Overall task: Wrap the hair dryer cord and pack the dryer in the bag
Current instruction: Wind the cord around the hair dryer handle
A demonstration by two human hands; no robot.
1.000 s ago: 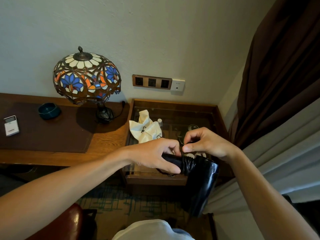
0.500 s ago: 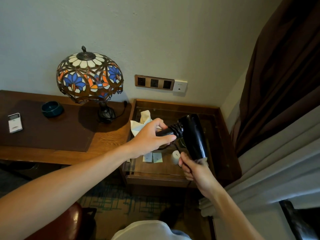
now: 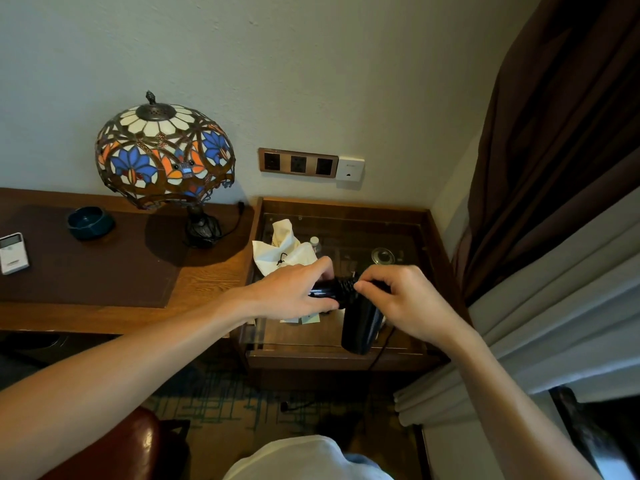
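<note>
A black hair dryer (image 3: 358, 323) hangs over the glass-topped side table (image 3: 346, 356), barrel pointing down. My left hand (image 3: 294, 292) grips its handle, where black cord (image 3: 344, 285) is wound in tight turns. My right hand (image 3: 405, 301) pinches the cord at the wrapped part, fingers closed on it. A loose length of cord (image 3: 379, 351) drops below the right hand toward the floor. A crumpled cream cloth bag (image 3: 282, 249) with a black drawstring lies on the table's back left, just beyond my left hand.
A stained-glass lamp (image 3: 166, 157) stands on the wooden desk (image 3: 204, 289) at left, with a dark bowl (image 3: 90, 222) and a white remote (image 3: 13, 252). Wall sockets (image 3: 298, 162) sit above the table. Curtains (image 3: 554, 202) hang at right. A red chair (image 3: 128, 445) is below left.
The dryer swung from barrel up back to barrel down. My right hand rose from under the barrel to the wrapped handle, laying another turn of cord.
</note>
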